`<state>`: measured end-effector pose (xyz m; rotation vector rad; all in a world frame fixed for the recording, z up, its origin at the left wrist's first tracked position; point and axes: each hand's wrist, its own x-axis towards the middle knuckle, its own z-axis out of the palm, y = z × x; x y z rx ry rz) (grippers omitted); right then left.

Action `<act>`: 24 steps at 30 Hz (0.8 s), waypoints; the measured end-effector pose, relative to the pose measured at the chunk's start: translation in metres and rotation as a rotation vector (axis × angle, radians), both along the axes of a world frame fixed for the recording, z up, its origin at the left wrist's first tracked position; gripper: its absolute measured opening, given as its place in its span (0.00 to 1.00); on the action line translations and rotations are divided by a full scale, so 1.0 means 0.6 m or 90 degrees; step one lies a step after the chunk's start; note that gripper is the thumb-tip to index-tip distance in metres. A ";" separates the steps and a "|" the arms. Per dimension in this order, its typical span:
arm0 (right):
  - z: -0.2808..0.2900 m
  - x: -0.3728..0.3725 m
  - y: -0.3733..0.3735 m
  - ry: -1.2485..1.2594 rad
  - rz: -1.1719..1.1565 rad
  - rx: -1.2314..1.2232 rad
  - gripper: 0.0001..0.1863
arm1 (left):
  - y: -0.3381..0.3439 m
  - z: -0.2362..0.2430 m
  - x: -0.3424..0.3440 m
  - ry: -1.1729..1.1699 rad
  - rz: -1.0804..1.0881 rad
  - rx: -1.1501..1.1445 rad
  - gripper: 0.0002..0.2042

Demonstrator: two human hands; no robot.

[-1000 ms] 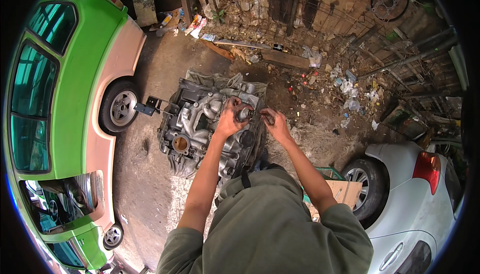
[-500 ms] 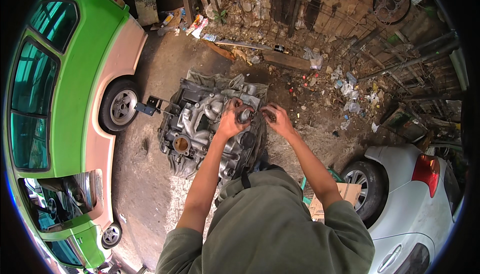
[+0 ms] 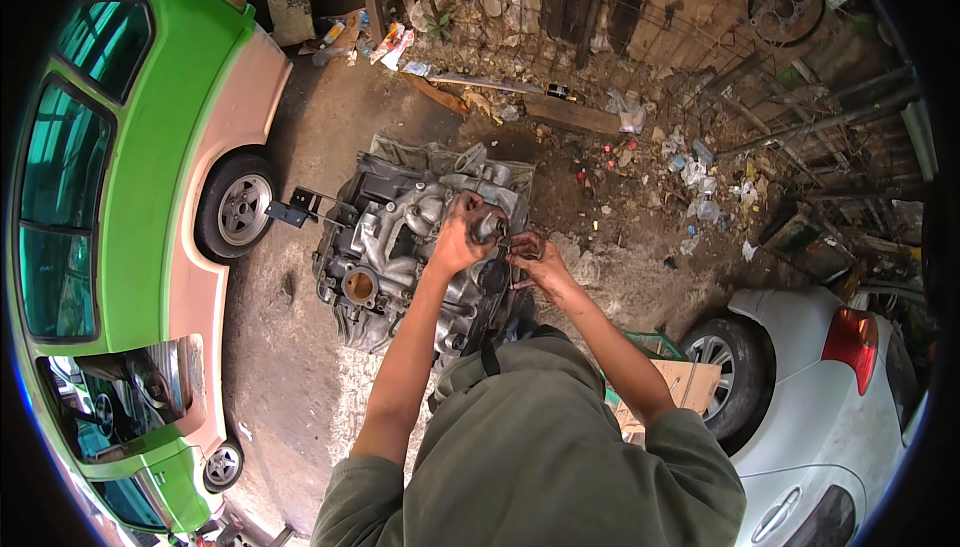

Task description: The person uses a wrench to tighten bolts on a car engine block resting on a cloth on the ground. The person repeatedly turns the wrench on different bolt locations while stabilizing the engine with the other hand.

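Note:
A greasy grey metal engine (image 3: 400,237) sits low in front of me, with a round, brownish throat opening (image 3: 360,285) at its near left. My left hand (image 3: 458,237) is closed around a short, rounded metal part (image 3: 488,226) over the engine's right side; its exact kind is unclear. Close beside that part is my right hand (image 3: 537,261), its darkened fingers reaching left at the engine's right edge. The thumb and fingers look apart, and nothing shows between them. Beneath my right fingers, part of the engine edge is hidden.
A bracket (image 3: 290,214) juts from the engine's left toward a green and pink car (image 3: 180,127). At the right stands a silver car (image 3: 800,397), with a cardboard box (image 3: 690,387) near its wheel. Litter (image 3: 700,182), planks (image 3: 570,117) and wire mesh (image 3: 670,27) lie beyond.
My right hand has moved down and slightly left, and its curled fingers have stretched toward the engine edge. The left hand keeps hold of the rounded metal part, nearly in place.

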<state>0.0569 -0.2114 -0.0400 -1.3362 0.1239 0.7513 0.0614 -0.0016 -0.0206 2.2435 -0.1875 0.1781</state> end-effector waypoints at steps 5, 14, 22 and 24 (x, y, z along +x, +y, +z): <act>-0.025 0.001 -0.023 -0.044 -0.002 -0.105 0.17 | 0.000 0.000 0.000 -0.002 0.000 -0.002 0.20; -0.052 0.030 -0.032 -0.453 0.028 -0.339 0.11 | -0.003 0.004 -0.001 0.018 0.010 0.000 0.20; -0.033 0.061 -0.009 -0.506 0.046 -0.293 0.10 | -0.004 0.008 -0.005 -0.043 0.023 0.010 0.24; -0.031 0.065 -0.012 -0.490 0.050 -0.267 0.10 | -0.003 0.010 -0.006 -0.048 0.022 0.024 0.26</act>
